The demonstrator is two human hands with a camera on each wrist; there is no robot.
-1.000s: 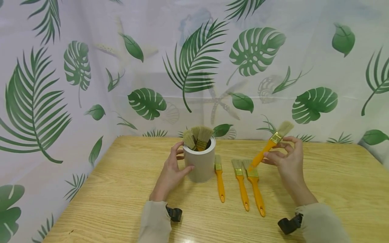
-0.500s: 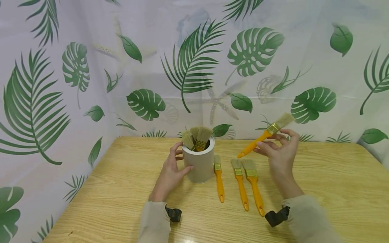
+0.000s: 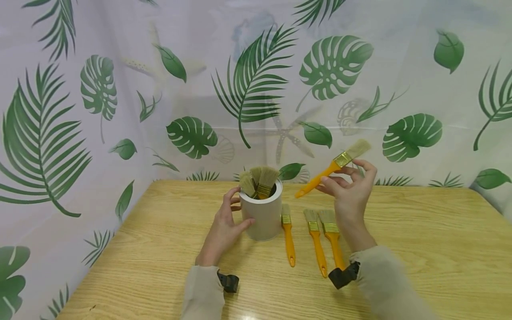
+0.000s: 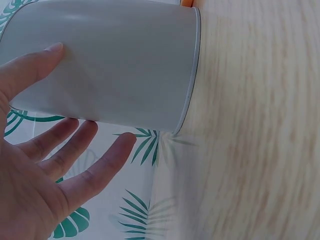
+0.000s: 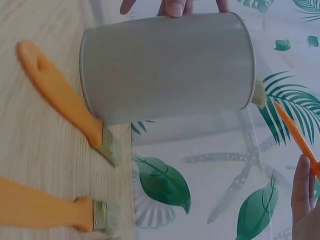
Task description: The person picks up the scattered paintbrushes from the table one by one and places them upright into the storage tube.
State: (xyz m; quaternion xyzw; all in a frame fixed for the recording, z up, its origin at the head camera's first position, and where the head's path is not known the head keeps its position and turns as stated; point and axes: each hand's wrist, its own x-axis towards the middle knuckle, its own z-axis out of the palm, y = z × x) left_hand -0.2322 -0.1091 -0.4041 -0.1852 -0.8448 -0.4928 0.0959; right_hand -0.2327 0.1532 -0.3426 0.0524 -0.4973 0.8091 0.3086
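Up above the table, my right hand [image 3: 354, 193] pinches a paintbrush [image 3: 322, 177] by its orange handle. Its pale bristles tilt up to the right and the handle end slants down toward the can. Around the left side of a grey can [image 3: 262, 220] lies my left hand [image 3: 224, 226], its thumb [image 4: 37, 70] against the wall and fingertips at the side. Several paintbrushes [image 3: 267, 181] stand bristles up in the can, their handles mostly hidden inside. In the right wrist view the held brush's handle [image 5: 295, 132] shows at the right edge.
Right of the can a narrow paintbrush [image 3: 289, 240] lies on the wooden table [image 3: 152, 266]. Two more, a slim paintbrush [image 3: 318, 246] and a wider paintbrush [image 3: 335, 244], lie side by side under my right forearm. A leaf-print curtain [image 3: 256, 89] hangs behind the table.
My right hand has carried the paintbrush left and upward, closer to the can, and the brush has tipped flatter. My left hand and the can have stayed put.
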